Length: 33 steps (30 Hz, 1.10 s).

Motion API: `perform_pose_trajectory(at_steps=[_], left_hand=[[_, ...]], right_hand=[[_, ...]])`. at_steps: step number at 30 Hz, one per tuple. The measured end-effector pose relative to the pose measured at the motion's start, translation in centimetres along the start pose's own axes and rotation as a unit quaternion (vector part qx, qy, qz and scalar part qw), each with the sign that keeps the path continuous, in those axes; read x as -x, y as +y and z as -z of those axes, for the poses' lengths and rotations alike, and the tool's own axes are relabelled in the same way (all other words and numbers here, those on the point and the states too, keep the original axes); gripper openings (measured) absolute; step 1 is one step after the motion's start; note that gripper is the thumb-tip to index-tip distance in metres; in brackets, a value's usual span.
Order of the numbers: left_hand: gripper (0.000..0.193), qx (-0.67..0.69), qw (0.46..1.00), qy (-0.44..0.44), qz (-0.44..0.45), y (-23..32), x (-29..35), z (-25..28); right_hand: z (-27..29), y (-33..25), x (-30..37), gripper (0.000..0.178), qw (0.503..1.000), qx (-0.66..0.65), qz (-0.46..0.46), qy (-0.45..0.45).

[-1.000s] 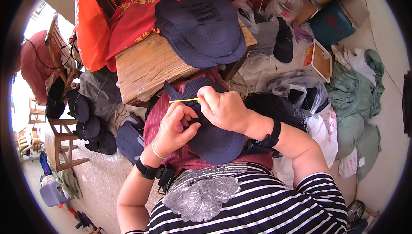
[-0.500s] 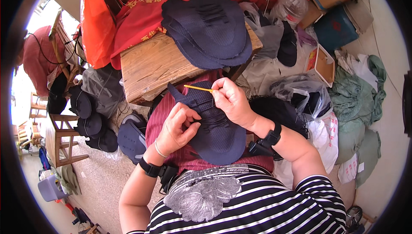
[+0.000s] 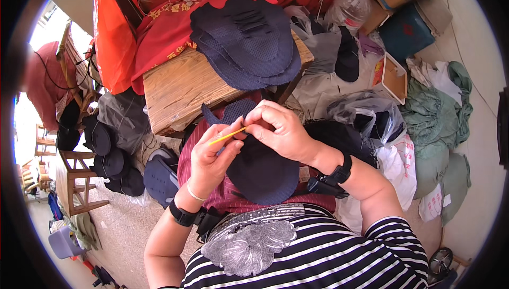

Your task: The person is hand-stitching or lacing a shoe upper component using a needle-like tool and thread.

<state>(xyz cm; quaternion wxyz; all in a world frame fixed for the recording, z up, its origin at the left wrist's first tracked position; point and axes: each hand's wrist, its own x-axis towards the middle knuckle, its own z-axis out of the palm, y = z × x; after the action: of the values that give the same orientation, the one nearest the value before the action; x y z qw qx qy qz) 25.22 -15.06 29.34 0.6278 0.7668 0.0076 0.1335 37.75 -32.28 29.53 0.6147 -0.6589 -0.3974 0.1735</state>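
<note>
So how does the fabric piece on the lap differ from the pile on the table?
The lap piece is partly behind the left hand and right hand; nothing covers the table pile. The lap piece looks single; the table pile has overlapping layers. Both are dark with rounded near ends.

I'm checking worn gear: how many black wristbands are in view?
2. One black wristband is at the wrist of the left hand; the other is at the right hand's wrist. Neither is hidden.
</note>
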Motion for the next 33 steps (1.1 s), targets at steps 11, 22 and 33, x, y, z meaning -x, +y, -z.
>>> perform_pose_trajectory(at_steps=[11, 22, 33], left_hand=[[0.018, 0.015, 0.996, 0.091, -0.011, -0.9, -0.1, -0.5], [0.009, 0.192, 0.975, 0.073, 0.081, -1.0, 0.8, -0.2], [0.009, 0.172, 0.963, 0.123, 0.169, 0.0, 2.9, 0.7]], right_hand=[[-0.8, -0.3, 0.3, 0.006, 1.000, 0.020, -0.012, -0.011], [-1.1, 3.5, 1.9, 0.010, 0.987, -0.047, -0.137, 0.071], [-1.2, 3.7, 2.2, 0.019, 0.996, 0.002, -0.080, 0.046]])
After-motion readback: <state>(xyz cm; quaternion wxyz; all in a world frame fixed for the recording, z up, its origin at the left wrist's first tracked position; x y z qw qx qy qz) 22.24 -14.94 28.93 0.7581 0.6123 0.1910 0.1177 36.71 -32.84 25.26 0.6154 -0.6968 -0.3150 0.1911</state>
